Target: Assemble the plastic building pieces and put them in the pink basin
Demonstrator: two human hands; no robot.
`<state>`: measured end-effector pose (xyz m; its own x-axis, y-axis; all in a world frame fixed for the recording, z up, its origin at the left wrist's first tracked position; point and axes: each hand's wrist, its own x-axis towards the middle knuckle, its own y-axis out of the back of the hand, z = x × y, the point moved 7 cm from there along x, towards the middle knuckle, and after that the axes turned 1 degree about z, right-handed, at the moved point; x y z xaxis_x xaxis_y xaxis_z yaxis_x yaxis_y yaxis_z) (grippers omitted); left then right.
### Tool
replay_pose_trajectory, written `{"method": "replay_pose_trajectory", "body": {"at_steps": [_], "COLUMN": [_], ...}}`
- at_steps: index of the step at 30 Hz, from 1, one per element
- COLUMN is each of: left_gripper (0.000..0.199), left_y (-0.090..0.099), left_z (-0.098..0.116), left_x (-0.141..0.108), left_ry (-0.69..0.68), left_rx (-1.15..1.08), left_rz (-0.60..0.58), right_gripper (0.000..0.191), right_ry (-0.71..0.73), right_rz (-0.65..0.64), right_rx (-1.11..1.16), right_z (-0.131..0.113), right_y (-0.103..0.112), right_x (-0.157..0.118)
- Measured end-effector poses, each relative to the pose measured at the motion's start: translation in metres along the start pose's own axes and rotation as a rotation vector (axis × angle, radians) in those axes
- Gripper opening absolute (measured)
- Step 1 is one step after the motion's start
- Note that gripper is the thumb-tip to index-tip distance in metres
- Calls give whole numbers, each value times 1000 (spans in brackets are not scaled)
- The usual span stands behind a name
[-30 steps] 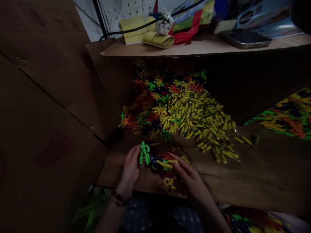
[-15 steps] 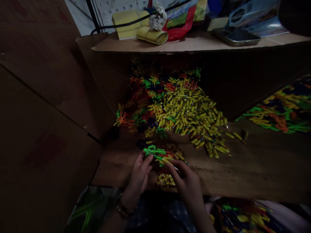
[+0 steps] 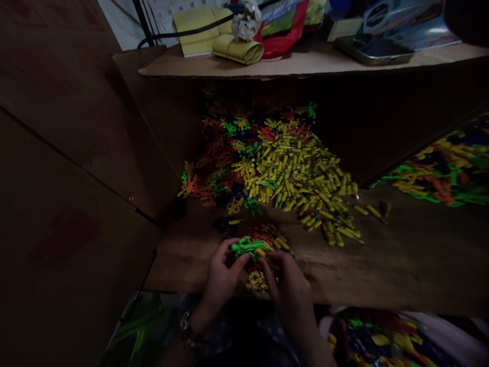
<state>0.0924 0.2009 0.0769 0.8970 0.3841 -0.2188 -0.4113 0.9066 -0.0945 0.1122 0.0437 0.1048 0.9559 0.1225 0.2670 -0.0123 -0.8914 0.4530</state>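
Observation:
A bright green plastic figure (image 3: 244, 247) is pinched in my left hand (image 3: 222, 270), above the front part of the wooden table. Beside it, my right hand (image 3: 288, 280) holds a short yellow tube (image 3: 260, 253) between thumb and fingers, against the right end of the green piece. Below and behind my hands lie orange and red pieces (image 3: 265, 234) with a few yellow tubes. A yellow figure (image 3: 256, 282) rests near the table's front edge, between my wrists. A large heap of yellow tubes (image 3: 298, 171) lies farther back.
Mixed coloured figures (image 3: 217, 158) lie left of the heap in an open cardboard box (image 3: 153, 122). Another colourful pile (image 3: 446, 171) is at the right. A cardboard shelf (image 3: 290, 67) overhangs the back. A container of coloured pieces (image 3: 382, 341) stands below the front edge.
My left hand and the green figure have shifted slightly right. The yellow tube in my right hand now sits closer against the figure. The view has tilted slightly.

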Motion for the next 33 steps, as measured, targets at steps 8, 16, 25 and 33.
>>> {"method": "replay_pose_trajectory", "body": {"at_steps": [8, 16, 25, 33], "left_gripper": [43, 52, 36, 31], "left_y": [-6, 15, 42, 45], "left_z": [-13, 2, -9, -14], "left_x": [16, 39, 102, 96], "left_ry": [76, -217, -244, -155], "left_rx": [-63, 337, 685, 383], "left_rz": [-178, -70, -42, -99], "right_gripper": [48, 55, 23, 16], "right_ry": [-263, -102, 186, 213], "right_rz": [-285, -193, -510, -620], "right_rx": [420, 28, -519, -175], "right_z": [29, 40, 5, 14], "right_y": [-16, -2, -88, -88], "right_x": [10, 30, 102, 107]}}
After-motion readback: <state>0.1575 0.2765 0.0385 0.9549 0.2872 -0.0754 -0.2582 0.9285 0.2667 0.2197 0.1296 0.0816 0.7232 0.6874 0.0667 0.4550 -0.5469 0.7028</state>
